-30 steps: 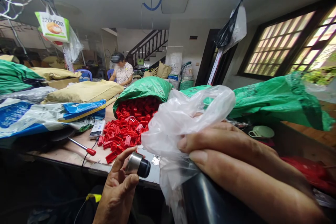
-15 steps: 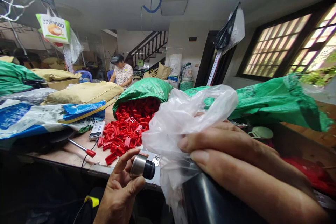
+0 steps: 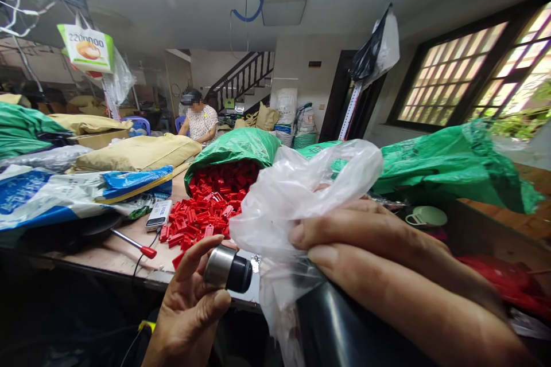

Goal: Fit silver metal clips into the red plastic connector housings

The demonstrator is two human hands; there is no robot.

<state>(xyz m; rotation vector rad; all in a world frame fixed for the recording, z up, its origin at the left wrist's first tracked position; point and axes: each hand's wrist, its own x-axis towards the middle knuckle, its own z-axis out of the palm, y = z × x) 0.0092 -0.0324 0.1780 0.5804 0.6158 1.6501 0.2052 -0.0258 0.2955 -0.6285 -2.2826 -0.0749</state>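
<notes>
My left hand [image 3: 189, 312] pinches a small silver cylinder with a black cap [image 3: 227, 269] low in the middle, at the table's front edge. My right hand [image 3: 387, 266] fills the lower right, its fingers pressed on a crumpled clear plastic bag [image 3: 297, 195] over the rim of a dark round container [image 3: 344, 327]. Just behind both hands, loose red plastic pieces [image 3: 202, 215] spill onto the table out of a green sack [image 3: 236, 146].
Another green sack [image 3: 451, 163] lies at right, with a pale green cup [image 3: 426, 217] below it. Left are printed bags [image 3: 64, 195], a phone [image 3: 158, 213] and a red-tipped tool [image 3: 133, 243]. A seated person [image 3: 198, 117] works far behind. A bag [image 3: 88, 46] hangs above.
My left hand has shifted the silver cylinder slightly right and closer to the plastic bag. My right hand stays pressed on the bag.
</notes>
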